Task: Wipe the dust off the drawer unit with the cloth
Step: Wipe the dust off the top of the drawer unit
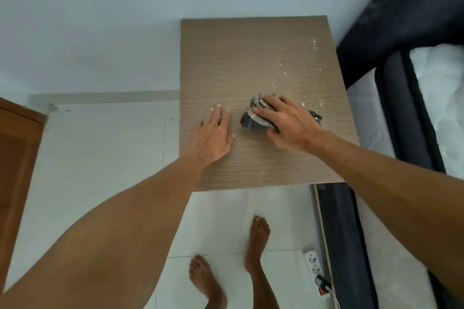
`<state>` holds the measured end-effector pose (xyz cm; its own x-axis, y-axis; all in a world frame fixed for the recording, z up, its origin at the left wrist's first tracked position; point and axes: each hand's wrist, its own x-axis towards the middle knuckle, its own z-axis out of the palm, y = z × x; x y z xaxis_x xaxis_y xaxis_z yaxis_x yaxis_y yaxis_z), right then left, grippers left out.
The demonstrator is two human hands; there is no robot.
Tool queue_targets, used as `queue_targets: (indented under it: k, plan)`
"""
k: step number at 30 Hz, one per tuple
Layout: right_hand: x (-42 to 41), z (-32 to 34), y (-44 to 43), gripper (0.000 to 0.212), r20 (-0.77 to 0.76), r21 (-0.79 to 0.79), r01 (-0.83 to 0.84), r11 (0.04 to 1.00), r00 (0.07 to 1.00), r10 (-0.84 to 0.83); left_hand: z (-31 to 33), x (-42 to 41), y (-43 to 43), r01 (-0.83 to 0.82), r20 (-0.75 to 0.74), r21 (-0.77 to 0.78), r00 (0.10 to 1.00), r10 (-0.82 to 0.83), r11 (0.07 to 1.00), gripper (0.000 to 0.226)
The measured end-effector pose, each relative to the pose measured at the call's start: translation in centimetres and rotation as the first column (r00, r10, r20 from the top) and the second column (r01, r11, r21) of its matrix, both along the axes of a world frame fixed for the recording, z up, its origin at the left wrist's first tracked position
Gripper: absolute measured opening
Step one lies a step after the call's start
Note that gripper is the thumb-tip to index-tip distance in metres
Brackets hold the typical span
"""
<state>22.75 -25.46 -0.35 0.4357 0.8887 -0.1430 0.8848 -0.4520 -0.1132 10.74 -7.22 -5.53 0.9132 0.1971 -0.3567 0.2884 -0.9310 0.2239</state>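
While left hand [213, 137] lies flat, right hand [288, 125] clutching cloth [253, 120] atop drawer unit [241, 63].

A home bedroom: mattress [437, 88] on dark bed frame [391, 98], bedside drawer unit [241, 57], tiled floor [100, 148]

Brown grain, pale specks, dark striped cloth.
You see the drawer unit [251, 63] in grey-brown wood grain with fine horizontal lines, flecked with pale dust [311, 45] on its far right. Your cloth [253, 120] is dark navy with pale grey stripes. The wall [100, 20] is pale blue, the floor [100, 158] white tile, the bed frame [401, 98] black, its mattress [444, 83] white, the door [15, 158] at left reddish brown.
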Motion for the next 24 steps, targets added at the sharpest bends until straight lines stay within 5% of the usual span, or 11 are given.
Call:
queue_targets:
  k: [14, 24]
  plan:
    - [19.7, -2.9, 7.0, 0.060, -0.162, 0.194, 0.269, 0.944, 0.957, -0.239, -2.6, 11.8, -0.8, -0.123, -0.047, 0.033, 0.991, 0.124, 0.992, 0.060]
    - [22.7, -7.3, 8.8, 0.072, -0.099, -0.164, 0.322, 0.932, 0.935, -0.341, -3.0, 11.7, -0.9, -0.134, -0.037, 0.057, 0.990, 0.136, 0.989, 0.060]
